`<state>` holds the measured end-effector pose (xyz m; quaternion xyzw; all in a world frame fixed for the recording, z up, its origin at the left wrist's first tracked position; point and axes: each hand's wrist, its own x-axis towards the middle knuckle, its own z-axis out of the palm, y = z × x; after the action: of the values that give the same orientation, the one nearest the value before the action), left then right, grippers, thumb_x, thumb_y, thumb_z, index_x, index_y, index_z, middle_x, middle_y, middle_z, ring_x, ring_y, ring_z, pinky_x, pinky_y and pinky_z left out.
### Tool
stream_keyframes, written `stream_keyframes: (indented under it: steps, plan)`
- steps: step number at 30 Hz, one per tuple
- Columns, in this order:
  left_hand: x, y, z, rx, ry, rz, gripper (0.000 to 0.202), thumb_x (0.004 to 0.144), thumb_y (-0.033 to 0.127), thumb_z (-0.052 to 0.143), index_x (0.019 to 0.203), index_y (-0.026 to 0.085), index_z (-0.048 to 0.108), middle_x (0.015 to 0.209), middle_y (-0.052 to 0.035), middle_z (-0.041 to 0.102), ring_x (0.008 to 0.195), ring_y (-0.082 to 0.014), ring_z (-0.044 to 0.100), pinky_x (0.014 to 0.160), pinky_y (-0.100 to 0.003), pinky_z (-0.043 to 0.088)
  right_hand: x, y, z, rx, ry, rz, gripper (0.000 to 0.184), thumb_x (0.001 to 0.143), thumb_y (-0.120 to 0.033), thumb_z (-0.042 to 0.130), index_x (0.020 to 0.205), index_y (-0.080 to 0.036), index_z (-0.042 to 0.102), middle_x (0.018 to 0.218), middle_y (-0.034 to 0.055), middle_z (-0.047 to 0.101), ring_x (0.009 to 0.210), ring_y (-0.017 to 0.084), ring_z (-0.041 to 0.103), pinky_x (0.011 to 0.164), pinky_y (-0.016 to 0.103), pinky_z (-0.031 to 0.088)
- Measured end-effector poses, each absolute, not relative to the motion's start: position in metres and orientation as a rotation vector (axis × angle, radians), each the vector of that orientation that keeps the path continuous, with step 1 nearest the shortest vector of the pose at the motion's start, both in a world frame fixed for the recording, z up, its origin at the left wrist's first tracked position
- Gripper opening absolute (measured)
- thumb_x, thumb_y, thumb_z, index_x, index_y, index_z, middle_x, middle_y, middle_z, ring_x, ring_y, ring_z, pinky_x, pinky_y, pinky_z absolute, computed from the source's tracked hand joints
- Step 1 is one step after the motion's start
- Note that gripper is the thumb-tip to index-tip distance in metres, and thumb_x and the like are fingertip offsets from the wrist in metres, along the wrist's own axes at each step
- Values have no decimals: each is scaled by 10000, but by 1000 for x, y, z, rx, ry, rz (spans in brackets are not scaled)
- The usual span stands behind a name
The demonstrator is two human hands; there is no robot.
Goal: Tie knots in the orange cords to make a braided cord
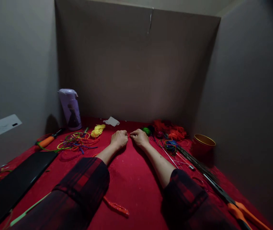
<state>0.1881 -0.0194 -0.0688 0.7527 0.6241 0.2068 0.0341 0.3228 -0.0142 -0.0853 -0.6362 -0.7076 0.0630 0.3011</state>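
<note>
My left hand (119, 139) and my right hand (139, 137) rest close together on the red cloth (131, 179), far out in front of me. Both have their fingers curled in, fingertips nearly touching. A thin red strand seems to run between them, but it is too small to make out. A green yarn ball (147, 130) lies just right of my right hand. A yellow yarn bundle (98, 130) and a tangle of coloured cords (76, 141) lie left of my left hand.
A lilac jug (70, 109) stands at the back left. Red yarn (172, 130), a gold-rimmed red cup (202, 144), long metal rods (196, 164) and orange-handled shears (239, 210) lie on the right. A black flat case (14, 183) and an orange-handled tool (46, 140) lie left. Brown walls enclose the table.
</note>
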Motion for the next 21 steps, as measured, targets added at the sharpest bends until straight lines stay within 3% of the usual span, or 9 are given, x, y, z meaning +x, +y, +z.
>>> stream_keyframes:
  steps: [12, 21]
  plan:
    - [187, -18, -71, 2323, 1880, 665, 256, 771, 224, 431, 843, 221, 677, 881, -88, 698, 856, -228, 631, 694, -280, 445, 323, -11, -89, -1639, -1851, 194, 209, 794, -318, 535, 897, -285, 714, 965, -14, 652, 861, 133, 584, 691, 213, 410]
    - [187, -18, -67, 2246, 1888, 653, 234, 791, 297, 467, 881, 252, 678, 943, -48, 699, 907, -202, 619, 723, -260, 437, 325, -5, -89, -1565, -1744, 337, 172, 749, -244, 575, 833, -221, 723, 920, 26, 676, 866, 156, 588, 773, 223, 403]
